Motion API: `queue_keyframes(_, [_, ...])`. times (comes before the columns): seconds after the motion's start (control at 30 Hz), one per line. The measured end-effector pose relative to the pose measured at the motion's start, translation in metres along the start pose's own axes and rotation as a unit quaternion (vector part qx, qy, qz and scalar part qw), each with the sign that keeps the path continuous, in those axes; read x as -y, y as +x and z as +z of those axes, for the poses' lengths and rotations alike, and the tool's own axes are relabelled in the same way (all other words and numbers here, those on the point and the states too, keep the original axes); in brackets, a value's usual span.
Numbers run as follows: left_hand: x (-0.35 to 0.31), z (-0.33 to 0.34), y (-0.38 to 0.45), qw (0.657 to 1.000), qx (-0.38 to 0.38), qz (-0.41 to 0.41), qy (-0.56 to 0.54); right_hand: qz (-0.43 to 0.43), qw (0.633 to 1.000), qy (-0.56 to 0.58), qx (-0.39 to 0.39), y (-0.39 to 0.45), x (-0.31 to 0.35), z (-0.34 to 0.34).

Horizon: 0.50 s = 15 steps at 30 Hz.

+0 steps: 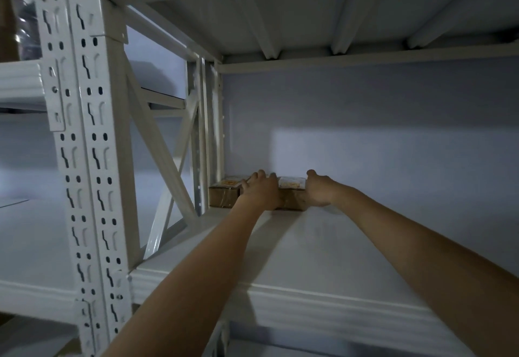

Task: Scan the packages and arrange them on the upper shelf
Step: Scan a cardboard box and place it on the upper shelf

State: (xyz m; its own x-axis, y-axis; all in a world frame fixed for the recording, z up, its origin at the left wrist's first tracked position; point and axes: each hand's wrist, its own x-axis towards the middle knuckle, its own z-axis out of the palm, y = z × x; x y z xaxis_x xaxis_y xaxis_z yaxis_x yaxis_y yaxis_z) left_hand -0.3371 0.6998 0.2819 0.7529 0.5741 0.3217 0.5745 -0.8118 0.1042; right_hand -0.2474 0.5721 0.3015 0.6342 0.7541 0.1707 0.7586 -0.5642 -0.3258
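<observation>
Hands set a package into the back corner of the white metal shelf (323, 247).

Both arms reached deep along that shelf, and two small brown cardboard packages with pale labels on top lay at its rear, by the perforated white rear upright (196, 132). The left package (223, 195) sat nearest the upright; the right package (290, 188) lay just beside it, apparently touching. The left hand (259, 191) rested over the seam between them, fingers spread and laid flat on top. The right hand (318, 189) cupped the right package's outer end, thumb raised above it, though I could not tell whether its fingers curled round. A careless shove might have skewed the row or jammed the left package against the upright, and dim light would have hidden any misalignment.
</observation>
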Motion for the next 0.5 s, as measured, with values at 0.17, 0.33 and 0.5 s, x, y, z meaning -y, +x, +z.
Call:
queue_keyframes(0.17, [-0.030,-0.016,-0.026,0.993,-0.010,0.073,-0.087,-0.003,0.999,0.029,-0.026,-0.046,-0.010,-0.013])
queue_keyframes(0.33, [-0.059,-0.013,-0.060,0.984,0.027,0.119,-0.132,0.034,0.997,0.039,-0.053,-0.109,-0.042,-0.021])
queue_keyframes(0.5, [-0.104,-0.023,-0.114,0.963,0.029,0.162,-0.212,0.051,0.991,0.064,-0.101,-0.173,-0.076,-0.039])
